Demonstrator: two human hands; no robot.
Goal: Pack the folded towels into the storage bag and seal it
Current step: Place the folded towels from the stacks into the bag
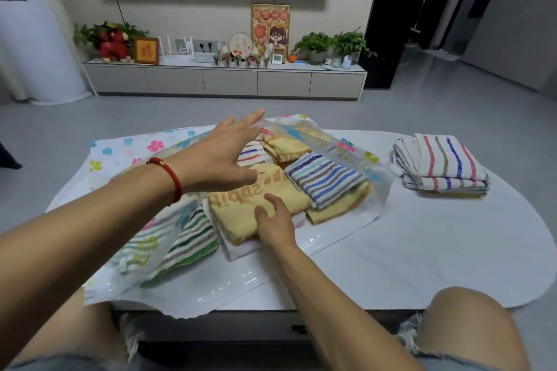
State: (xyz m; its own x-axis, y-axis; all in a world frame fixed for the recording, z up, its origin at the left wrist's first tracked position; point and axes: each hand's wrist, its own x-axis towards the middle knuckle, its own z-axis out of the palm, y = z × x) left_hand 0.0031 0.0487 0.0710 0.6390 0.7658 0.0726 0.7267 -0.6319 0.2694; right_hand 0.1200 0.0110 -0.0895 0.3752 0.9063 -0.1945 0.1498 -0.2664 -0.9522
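Under both my hands lies the white worktop (422, 250), and spread across it is the clear storage bag (337, 235) printed with coloured flowers, its mouth toward me and its upper sheet lifted. Beneath my left hand and beyond my right, folded towels sit inside the bag: a green-striped towel (193, 238) below my left wrist, a yellow towel (241, 205) under my right fingertips, a blue-striped towel (328, 179) just right of that, and more yellow ones further in. Well off to the right of my right hand, a stack of striped towels (440, 163) waits on the bare worktop. My left hand (220, 156) hovers with fingers spread and straight, against the raised plastic, gripping nothing. My right hand (274, 217) presses flat fingers on the yellow towel. A red bracelet (171, 178) circles my left wrist.
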